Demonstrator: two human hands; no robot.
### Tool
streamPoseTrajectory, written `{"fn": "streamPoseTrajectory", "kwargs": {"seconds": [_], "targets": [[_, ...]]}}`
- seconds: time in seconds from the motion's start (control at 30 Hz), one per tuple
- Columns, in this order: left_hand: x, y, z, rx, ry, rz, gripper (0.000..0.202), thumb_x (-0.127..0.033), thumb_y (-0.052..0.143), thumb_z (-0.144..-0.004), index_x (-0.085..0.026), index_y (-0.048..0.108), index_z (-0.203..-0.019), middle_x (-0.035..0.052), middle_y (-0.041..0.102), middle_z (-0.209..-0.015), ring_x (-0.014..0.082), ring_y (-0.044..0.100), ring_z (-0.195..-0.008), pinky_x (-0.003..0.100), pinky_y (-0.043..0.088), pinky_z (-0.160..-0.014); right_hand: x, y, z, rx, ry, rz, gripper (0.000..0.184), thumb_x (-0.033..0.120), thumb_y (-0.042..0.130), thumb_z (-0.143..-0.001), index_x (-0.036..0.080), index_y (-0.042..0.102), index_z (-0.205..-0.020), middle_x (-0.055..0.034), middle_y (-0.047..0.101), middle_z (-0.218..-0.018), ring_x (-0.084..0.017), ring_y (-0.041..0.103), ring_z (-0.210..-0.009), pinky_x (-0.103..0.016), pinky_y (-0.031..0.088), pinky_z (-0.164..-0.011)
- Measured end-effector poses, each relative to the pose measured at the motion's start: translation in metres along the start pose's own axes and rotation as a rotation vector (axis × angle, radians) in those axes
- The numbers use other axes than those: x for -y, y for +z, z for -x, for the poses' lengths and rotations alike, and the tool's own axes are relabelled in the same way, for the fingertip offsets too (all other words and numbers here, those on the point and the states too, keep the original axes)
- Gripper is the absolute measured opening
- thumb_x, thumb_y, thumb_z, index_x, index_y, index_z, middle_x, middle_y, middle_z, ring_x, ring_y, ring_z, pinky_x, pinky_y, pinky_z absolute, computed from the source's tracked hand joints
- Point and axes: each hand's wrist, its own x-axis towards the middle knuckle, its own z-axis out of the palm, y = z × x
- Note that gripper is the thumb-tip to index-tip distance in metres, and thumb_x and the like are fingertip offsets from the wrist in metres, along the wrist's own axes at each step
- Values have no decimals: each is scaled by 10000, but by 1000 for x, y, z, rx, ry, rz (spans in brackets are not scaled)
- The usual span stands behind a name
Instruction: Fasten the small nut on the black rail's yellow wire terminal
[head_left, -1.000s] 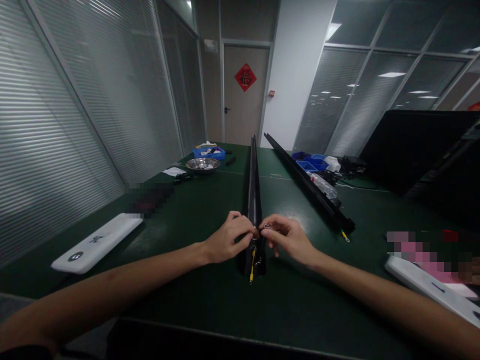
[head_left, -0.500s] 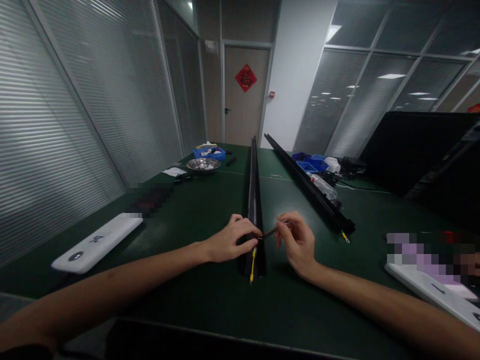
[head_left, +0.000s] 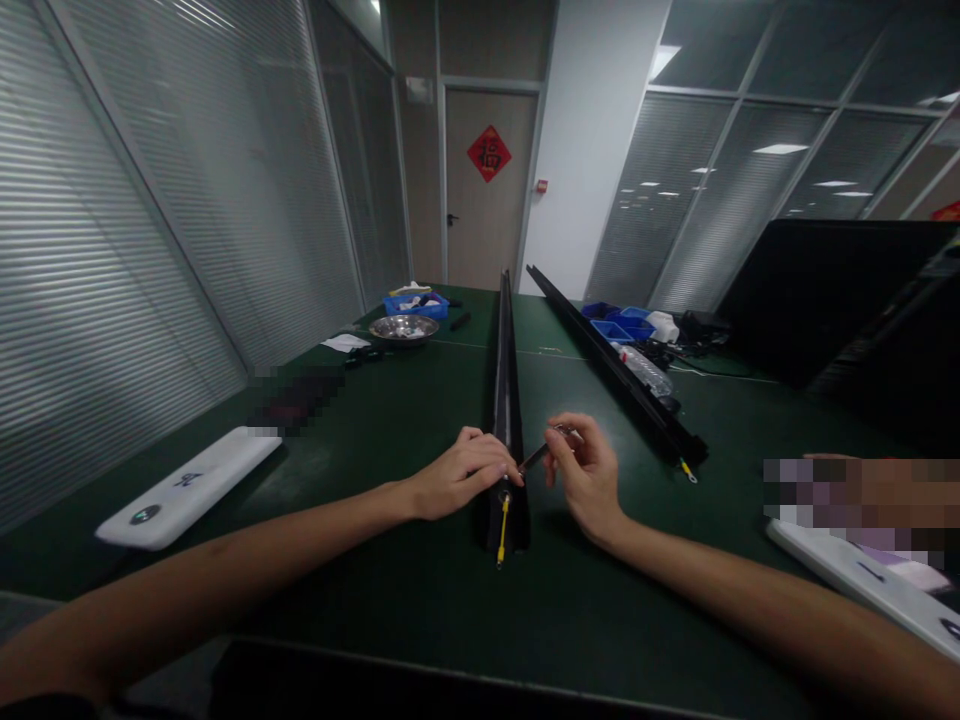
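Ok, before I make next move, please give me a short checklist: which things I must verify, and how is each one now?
1. Left hand on the middle bar: ok.
2. Right hand holding the thin rod: ok.
3. Rod's tip properly seated: cannot tell, too small and close to the left fingertips.
4. Yellow wire's near end apart from both hands: ok.
5. Other bar apart from both hands: ok.

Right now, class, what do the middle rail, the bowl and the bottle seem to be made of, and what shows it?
Middle rail: black, satin-looking, with a pale sheen lengthwise; coated metal or plastic, I cannot tell which.
Bowl: probably polished steel, given its silvery, bright highlights.
Bottle: likely clear plastic, glossy and see-through.
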Motion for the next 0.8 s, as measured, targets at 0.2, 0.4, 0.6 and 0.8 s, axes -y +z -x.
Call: {"fn": "streamPoseTrajectory", "kwargs": {"seconds": [0.2, 0.4, 0.6, 0.8], "targets": [[1, 2, 1, -5, 2, -23, 493, -373, 270, -1121, -238, 743, -1080, 23, 742, -1069, 198, 608, -1095, 387, 260, -1052, -3, 1, -4, 83, 118, -96, 280, 371, 689, -937, 225, 610, -1162, 41, 584, -697, -119, 578, -517, -220, 525, -432], [1, 3, 1, -38, -10, -38, 471, -343, 292, -1121, -223, 740, -1038, 15, 738, -1039, 180, 618, -1051, 363, 267, -1034, -5, 0, -5, 277, 231, -31, 314, 481, 603, -981, 175, 666, -1019, 41, 569, -645, -102, 567, -468, -207, 477, -430], [-2, 1, -2, 10, -2, -58, 515, -384, 257, -1125, -215, 730, -1014, 21, 738, -997, 185, 612, -1023, 371, 256, -1026, -3, -2, 0, 339, 162, 132, 408, 517, 505, -1034, 164, 645, -886, 61, 502, -551, -87, 488, -421, -199, 395, -431], [-2, 1, -1, 37, -12, -59, 515, -384, 251, -1125, -219, 721, -994, 18, 740, -983, 187, 600, -1034, 382, 239, -1043, -6, -1, 2, 367, 172, 173, 415, 526, 509, -1030, 161, 650, -895, 57, 508, -563, -88, 482, -425, -195, 381, -423]]}}
